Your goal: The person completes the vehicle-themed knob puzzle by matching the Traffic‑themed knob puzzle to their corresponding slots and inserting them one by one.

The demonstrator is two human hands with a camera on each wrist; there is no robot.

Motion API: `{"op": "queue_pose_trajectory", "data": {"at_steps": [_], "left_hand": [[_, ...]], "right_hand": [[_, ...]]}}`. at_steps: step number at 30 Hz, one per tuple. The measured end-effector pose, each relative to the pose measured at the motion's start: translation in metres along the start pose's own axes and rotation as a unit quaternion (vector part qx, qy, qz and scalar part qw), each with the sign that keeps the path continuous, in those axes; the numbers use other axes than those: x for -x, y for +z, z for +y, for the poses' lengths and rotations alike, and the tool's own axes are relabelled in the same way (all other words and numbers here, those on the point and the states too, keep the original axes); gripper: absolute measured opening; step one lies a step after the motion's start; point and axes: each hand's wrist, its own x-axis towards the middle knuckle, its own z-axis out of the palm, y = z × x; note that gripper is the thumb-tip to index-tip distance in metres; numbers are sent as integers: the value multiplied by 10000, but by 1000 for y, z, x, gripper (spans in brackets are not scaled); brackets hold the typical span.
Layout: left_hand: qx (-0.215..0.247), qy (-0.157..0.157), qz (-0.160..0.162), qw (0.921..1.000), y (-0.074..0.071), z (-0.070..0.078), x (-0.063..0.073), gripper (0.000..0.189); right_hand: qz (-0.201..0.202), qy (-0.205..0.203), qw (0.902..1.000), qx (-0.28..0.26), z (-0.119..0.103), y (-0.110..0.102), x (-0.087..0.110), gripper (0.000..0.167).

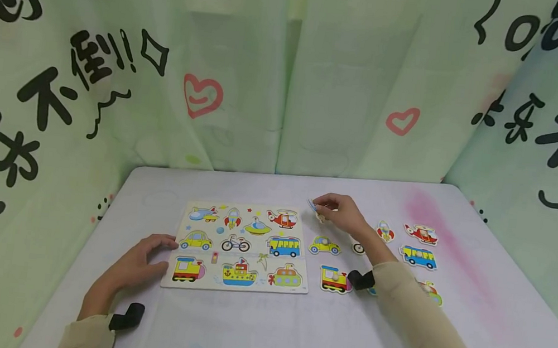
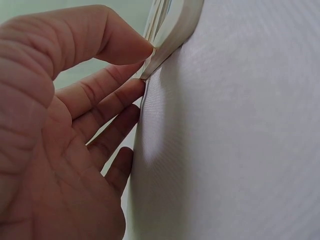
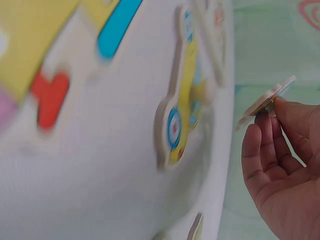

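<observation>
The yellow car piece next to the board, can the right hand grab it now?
Probably not yet: the right hand pinches another piece, though nothing covers the yellow car piece.

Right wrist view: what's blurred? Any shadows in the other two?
Right wrist: the nearest yellow-and-red piece is heavily blurred, the car piece less so; head: a soft shadow on the white table beside the right sleeve; left wrist: a soft shadow band beside the left hand.
</observation>
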Motion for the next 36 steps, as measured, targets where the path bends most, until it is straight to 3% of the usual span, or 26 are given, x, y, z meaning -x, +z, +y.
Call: {"op": "queue_pose_trajectory", "data": {"at_steps": [5, 12, 23, 36], "left_hand": [[20, -44, -37, 10000, 0, -1, 0, 37], [29, -73, -75, 9999, 2, 1, 0, 37], [49, -56, -61, 10000, 3, 1, 0, 36], [-50, -60, -21, 10000, -1, 1, 3, 36]], "right_hand": [[-239, 178, 9933, -1118, -13, 5, 9, 31], [-411, 81, 9807, -1910, -28, 9, 18, 34], [-600, -21, 9644, -2577, -40, 17, 24, 35], [-720, 77, 9573, -2798, -61, 46, 8, 32]]}}
